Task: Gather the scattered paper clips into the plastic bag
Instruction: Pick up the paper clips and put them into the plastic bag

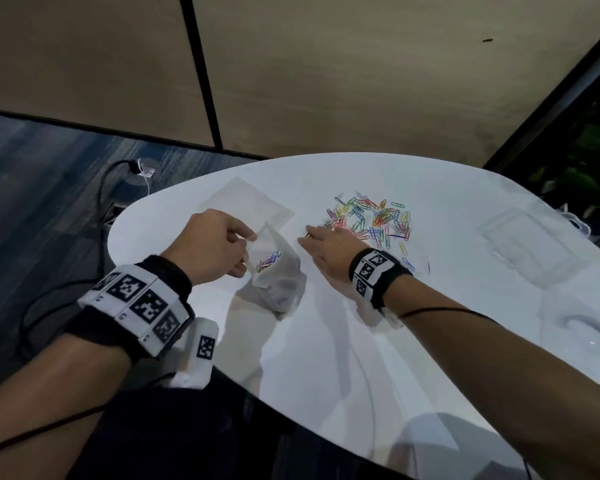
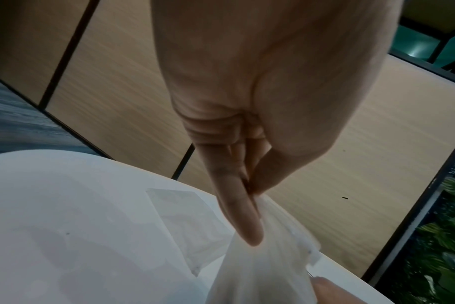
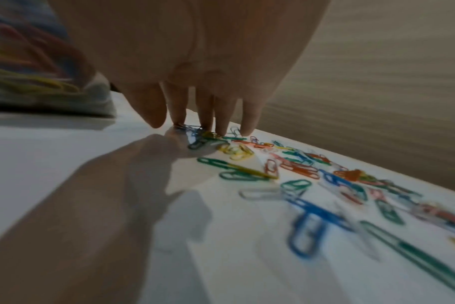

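Head view: a person's left hand (image 1: 212,244) pinches the mouth of a clear plastic bag (image 1: 280,271) near the white table's (image 1: 326,358) left edge, a few coloured clips already inside. The right hand (image 1: 329,252), fingers (image 3: 222,115) extended and tips down, rests on the nearest of the scattered paper clips (image 1: 378,220) toward the far edge. Best practice, arguably: rake a cluster together, pinch it firmly, and keep the bag's mouth held wide

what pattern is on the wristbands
Black-and-white square fiducial markers on white blocks over black straps, seen best on the left wristband in the head view.
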`<state>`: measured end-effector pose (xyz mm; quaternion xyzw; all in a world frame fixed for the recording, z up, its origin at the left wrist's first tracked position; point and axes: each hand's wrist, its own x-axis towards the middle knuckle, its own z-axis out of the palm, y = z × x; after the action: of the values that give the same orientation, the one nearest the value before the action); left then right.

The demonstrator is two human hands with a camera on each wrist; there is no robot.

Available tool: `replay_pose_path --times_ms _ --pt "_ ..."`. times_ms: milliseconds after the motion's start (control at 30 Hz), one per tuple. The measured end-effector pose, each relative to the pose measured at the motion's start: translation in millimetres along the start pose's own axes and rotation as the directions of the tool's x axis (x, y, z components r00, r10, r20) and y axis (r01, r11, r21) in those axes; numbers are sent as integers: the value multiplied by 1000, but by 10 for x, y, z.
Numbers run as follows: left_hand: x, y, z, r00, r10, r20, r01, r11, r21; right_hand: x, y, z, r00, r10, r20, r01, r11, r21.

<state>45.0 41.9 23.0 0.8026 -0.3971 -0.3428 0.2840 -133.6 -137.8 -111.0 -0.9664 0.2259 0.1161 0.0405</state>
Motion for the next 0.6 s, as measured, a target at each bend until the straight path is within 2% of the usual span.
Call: replay_pose_path --times_ms 100,267,333,400,467,500,533,600 --pt "13 56 61 1000 18 6 -18 1000 -6 -212 158 101 999 9 -39 -13 995 -96" --pt "51 224 235 998 60 30 -61 998 21 -407 288 56 996 42 -79 -41 999 23" --pt "69 289 299 997 65 42 -67 997 33 -430 305 -15 992 105 -65 -103 994 34" --pt "83 333 346 996 64 58 -67 997 49 -438 386 -58 971 235 -39 -231 968 97" --pt "97 351 376 996 60 65 -64 996 57 -459 487 -121 909 412 -55 -383 882 273" --pt "106 356 386 996 59 67 -63 996 60 -485 535 -176 862 504 -59 -448 811 376" --pt "116 361 396 996 59 67 -63 996 64 -503 605 -191 809 586 -52 -493 724 483" --pt "140 381 432 996 61 69 -66 995 69 -576 677 -250 702 710 56 -530 467 708"
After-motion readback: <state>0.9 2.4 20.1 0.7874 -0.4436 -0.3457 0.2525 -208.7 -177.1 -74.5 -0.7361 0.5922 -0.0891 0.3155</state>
